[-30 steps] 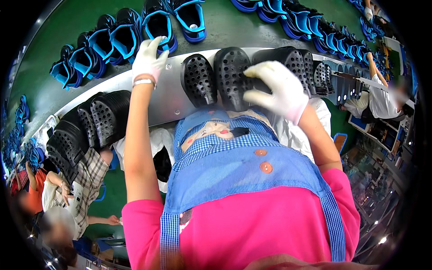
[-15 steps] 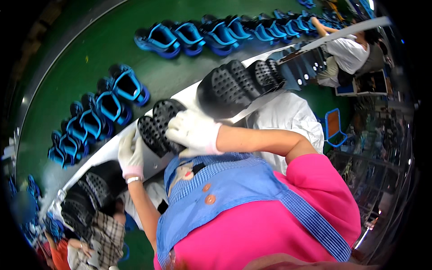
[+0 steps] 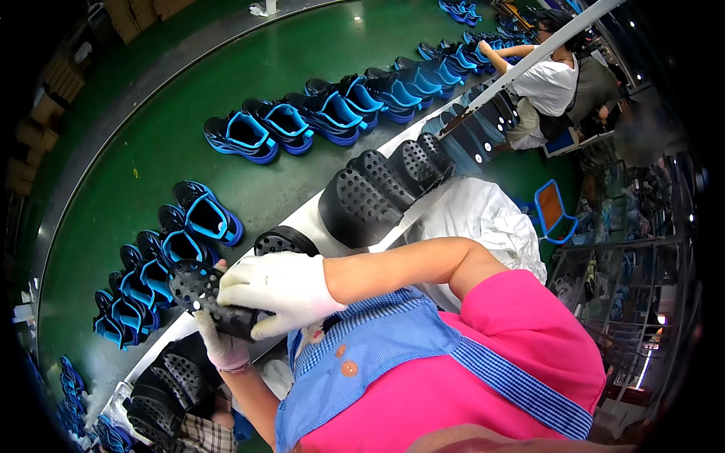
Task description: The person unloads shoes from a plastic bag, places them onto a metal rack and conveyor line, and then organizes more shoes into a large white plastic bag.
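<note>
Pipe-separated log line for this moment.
left hand: gripping perforated black piece | right hand: on same piece | nearby: blue-black shoes

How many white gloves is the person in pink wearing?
2: one white fabric glove on the right hand, over the black perforated rounded piece; the other white fabric glove, partly hidden, on the left hand, holding that piece.

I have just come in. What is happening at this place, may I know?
The wearer's gloved left-hand grip and right-hand grip both hold a black perforated piece, raised over the metal ledge. More black pieces rest on this ledge. Beyond it, black-and-blue shoes stand in rows on a green surface. At the upper right, a co-worker reaches toward the shoes.
</note>
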Demonstrator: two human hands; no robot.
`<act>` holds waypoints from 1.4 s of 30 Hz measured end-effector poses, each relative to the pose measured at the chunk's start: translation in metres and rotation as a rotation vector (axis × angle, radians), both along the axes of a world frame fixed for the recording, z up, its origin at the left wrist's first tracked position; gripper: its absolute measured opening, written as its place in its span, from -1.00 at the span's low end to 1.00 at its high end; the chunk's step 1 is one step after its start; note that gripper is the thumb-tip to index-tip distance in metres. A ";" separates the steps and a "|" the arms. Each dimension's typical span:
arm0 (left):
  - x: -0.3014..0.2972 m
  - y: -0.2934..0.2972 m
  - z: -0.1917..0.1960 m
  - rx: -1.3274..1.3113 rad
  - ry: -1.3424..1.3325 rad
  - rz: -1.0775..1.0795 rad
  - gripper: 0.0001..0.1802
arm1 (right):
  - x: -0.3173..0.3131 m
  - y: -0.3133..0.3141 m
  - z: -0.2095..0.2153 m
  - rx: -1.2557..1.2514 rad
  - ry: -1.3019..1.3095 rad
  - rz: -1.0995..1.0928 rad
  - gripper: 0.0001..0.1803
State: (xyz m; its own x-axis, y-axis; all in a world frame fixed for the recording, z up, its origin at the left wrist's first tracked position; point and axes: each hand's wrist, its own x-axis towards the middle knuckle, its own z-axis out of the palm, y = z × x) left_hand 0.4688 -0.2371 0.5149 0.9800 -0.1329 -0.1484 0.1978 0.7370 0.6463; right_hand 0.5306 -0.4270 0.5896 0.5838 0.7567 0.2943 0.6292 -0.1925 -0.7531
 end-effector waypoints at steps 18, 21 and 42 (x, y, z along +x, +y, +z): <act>0.085 0.050 -0.060 0.134 0.051 0.298 -0.55 | 0.081 0.084 -0.041 -0.715 0.161 -0.241 -0.38; 0.094 0.046 -0.064 0.047 0.146 0.256 -0.60 | 0.091 0.083 -0.049 -0.695 0.219 -0.262 -0.41; 0.139 0.051 -0.177 1.529 -0.077 -0.229 -0.50 | 0.194 0.162 -0.158 -1.218 0.250 -0.289 -0.45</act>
